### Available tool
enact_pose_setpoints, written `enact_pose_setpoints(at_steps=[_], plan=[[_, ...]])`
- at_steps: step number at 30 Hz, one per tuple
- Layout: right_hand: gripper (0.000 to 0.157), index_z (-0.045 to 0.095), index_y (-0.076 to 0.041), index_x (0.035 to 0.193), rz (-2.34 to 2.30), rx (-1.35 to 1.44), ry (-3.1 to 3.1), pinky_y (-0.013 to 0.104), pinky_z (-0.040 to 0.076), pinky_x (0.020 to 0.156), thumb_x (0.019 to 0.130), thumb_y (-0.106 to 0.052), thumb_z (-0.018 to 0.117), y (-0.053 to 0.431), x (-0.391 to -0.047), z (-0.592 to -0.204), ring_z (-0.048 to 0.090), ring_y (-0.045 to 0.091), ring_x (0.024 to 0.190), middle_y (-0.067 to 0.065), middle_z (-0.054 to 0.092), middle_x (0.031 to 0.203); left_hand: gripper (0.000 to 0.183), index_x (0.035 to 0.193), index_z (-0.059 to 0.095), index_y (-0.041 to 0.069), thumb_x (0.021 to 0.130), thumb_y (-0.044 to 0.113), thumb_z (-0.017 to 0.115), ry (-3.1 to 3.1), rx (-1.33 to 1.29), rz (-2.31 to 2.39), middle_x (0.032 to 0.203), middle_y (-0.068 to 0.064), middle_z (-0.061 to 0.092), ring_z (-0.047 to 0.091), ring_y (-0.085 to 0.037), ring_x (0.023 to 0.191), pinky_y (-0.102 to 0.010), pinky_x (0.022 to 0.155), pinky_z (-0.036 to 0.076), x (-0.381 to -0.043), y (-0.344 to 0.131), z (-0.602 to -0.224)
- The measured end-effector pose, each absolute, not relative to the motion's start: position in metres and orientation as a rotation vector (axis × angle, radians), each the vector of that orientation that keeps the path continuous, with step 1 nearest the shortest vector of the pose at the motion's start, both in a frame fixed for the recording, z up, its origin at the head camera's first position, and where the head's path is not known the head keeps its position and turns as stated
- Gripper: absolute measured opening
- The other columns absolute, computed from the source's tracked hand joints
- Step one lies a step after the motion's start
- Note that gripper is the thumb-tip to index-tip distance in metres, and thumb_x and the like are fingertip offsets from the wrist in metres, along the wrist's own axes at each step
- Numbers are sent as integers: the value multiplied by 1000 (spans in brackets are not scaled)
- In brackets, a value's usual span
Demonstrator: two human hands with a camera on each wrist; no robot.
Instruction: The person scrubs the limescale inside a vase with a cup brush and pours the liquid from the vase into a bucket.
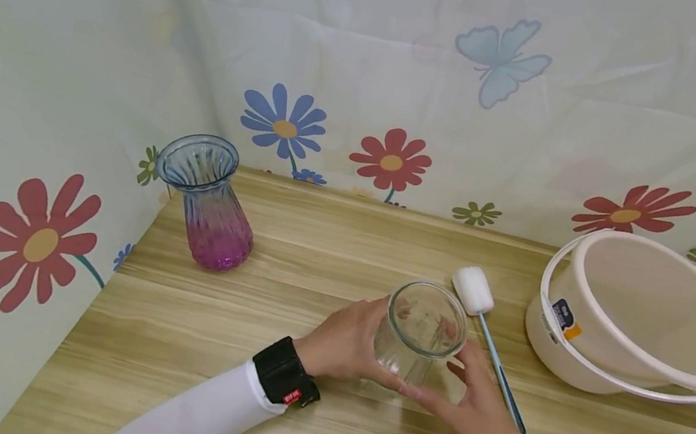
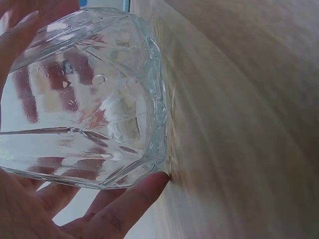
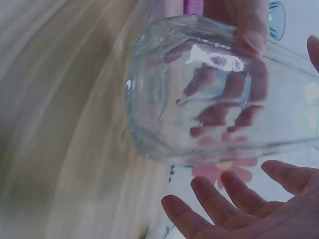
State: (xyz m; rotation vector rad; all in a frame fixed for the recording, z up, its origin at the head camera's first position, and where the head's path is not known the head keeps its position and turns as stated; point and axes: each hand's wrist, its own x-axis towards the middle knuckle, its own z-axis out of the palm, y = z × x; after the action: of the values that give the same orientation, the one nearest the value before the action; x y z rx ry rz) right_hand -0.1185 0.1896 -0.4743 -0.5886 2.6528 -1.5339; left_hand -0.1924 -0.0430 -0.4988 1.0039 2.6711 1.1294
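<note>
A clear glass vase [image 1: 402, 364] with a round rim and faceted sides stands upright between both hands, its base right at the wooden tabletop. My left hand [image 1: 345, 344] grips it from the left, thumb across the front and fingers round the side. On the other side, my right hand [image 1: 481, 413] is spread around the vase, its thumb tip meeting the left thumb in the head view. The right wrist view has the fingers [image 3: 214, 204] of that hand extended, with a gap between them and the glass. Left-hand fingers show through the clear wall there.
A blue-to-purple ribbed vase [image 1: 219, 220] stands at the back left. Just right of the hands lies a white-headed brush [image 1: 498, 363] with a blue handle. A pale bucket [image 1: 600, 337] with its handle down sits at the right. Flowered curtain [image 1: 358, 61] borders the table [image 1: 317, 242].
</note>
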Motion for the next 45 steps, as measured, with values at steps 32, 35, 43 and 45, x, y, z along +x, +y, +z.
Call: enact_pose_setpoints(at_steps=[32, 35, 43, 45], plan=[[89, 35, -29, 154, -1659, -403, 2583, 74, 34, 111, 84, -27, 88, 162, -138, -489, 41, 46, 145, 9, 47, 156, 109, 154, 36, 28, 67, 70, 86, 2716, 982, 1029, 130, 1, 67, 64, -14, 108, -30, 85, 54, -193, -44, -501], [88, 40, -28, 151, -1630, -391, 2655, 70, 41, 107, 80, -30, 91, 165, -139, -490, 50, 41, 140, 7, 53, 151, 113, 157, 32, 30, 66, 70, 87, 2714, 992, 1038, 130, 2, 67, 64, -12, 109, -30, 87, 54, -193, -42, -501], [83, 40, -30, 153, -1661, -333, 2641, 48, 51, 94, 85, -27, 88, 184, -139, -475, 52, 33, 133, 7, 49, 153, 105, 151, 38, 25, 70, 74, 83, 2688, 928, 1081, 137, -1, 64, 64, -16, 121, -38, 98, 55, -186, -24, -487], [84, 37, -29, 156, -1719, -302, 2584, 40, 54, 93, 87, -24, 85, 190, -139, -468, 54, 32, 132, 8, 48, 154, 106, 153, 35, 27, 71, 73, 83, 2653, 915, 1149, 145, 1, 59, 61, -15, 127, -40, 102, 54, -185, -17, -484]])
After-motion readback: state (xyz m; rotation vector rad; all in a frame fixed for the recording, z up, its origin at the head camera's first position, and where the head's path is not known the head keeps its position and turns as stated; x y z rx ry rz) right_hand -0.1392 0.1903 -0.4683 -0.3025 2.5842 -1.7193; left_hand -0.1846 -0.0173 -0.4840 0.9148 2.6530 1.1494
